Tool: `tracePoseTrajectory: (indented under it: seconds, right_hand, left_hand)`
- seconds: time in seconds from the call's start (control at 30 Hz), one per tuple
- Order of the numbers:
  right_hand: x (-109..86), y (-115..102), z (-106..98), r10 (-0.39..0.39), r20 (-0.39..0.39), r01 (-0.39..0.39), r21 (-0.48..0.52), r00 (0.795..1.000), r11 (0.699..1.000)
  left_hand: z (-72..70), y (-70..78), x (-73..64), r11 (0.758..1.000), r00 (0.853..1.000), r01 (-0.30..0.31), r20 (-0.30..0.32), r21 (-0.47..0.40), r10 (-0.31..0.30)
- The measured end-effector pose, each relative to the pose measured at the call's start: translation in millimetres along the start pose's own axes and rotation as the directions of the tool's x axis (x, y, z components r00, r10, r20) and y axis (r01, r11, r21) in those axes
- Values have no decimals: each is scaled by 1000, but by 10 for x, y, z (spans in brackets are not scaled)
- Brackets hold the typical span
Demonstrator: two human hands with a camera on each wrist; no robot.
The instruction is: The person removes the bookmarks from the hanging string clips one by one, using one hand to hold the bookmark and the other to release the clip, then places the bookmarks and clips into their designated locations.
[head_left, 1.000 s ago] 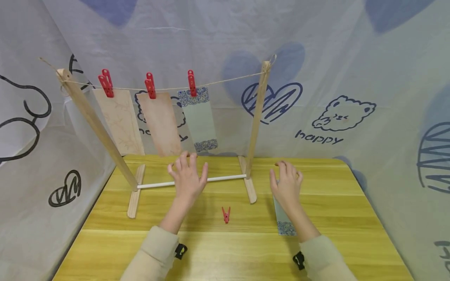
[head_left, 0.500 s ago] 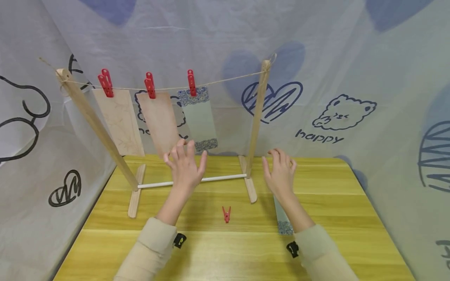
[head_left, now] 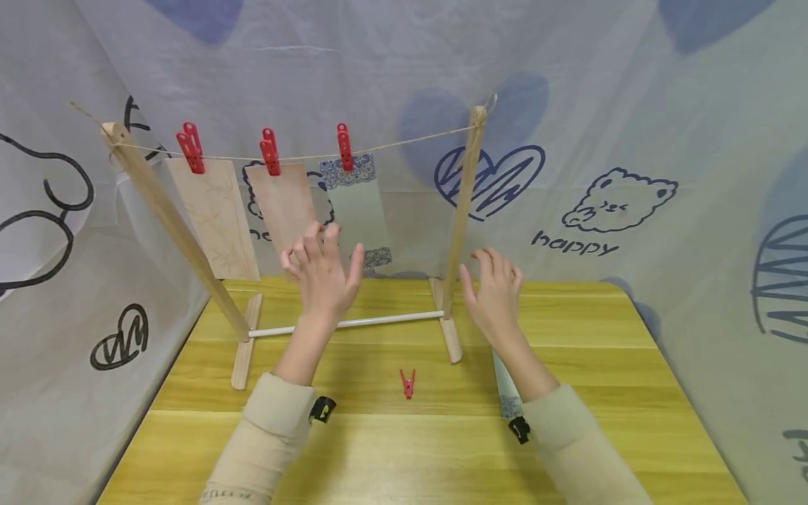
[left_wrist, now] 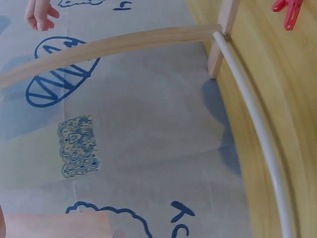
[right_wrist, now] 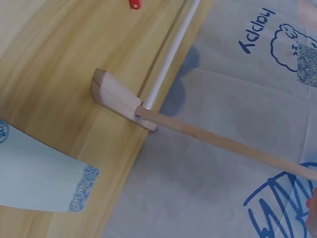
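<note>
My left hand hovers with fingers spread and loosely bent, overlapping the lower part of a pink paper card in the head view. It holds nothing. Just right of the rack's right post is my right hand, raised, fingers loosely bent and likewise holding nothing. Three red clothespins clip cards to a twine line: a cream card, the pink one and a pale card with blue patterned ends. A similar pale card lies on the table, partly hidden by my right forearm in the head view.
A loose red clothespin lies mid-table in front of the rack's white crossbar. The left post and wooden feet stand on the wooden table. A printed cloth hangs behind.
Both hands have risen and moved away from me, drifting slightly left. My right hand has come off from over the lying card toward the right post. The cards and clothespins stay put.
</note>
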State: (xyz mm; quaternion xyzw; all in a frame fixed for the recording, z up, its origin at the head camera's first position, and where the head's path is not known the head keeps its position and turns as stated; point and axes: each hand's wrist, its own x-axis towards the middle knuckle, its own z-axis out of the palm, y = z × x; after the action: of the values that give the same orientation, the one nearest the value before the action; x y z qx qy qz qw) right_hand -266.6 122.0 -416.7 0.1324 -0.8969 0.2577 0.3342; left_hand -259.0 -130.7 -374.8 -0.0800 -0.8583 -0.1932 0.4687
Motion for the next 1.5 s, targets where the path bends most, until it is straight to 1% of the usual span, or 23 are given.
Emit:
tracePoseTrajectory:
  seconds: [0.2,0.37,0.5,0.73,0.9,1.07,1.17,1.4,1.5]
  right_hand:
    - [88,-54,15,-21,9,21,-6,1000,1000]
    - [159,-87,23,-38,9,38,-10,999,999]
    - [213,-128,9,-51,9,51,-9,999,999]
    - [296,-200,14,-57,53,59,-19,997,998]
    - [340,-241,30,-66,62,67,-21,996,998]
    - [394,-285,51,-81,64,82,-21,995,996]
    - [424,-314,71,-91,68,94,-31,993,995]
    - [484,-395,104,-112,90,114,-22,990,993]
    - [502,-424,120,-117,103,119,-20,988,993]
  left_hand:
    - [-46,-1,129,1000,999,-12,-35,26,13]
    - [-111,-13,261,998,1000,-6,-30,67,8]
    - [-146,-20,368,997,999,-7,-35,76,10]
    - [-179,-18,525,996,998,-5,-66,84,10]
    - [-199,-7,603,994,998,3,-56,111,3]
    - [-232,2,675,991,1000,17,-19,131,-14]
    - [-254,5,727,990,1000,16,-9,141,-15]
    - [-265,-1,863,988,999,-20,-32,156,25]
    - [-275,-8,922,989,999,-20,-38,149,26]
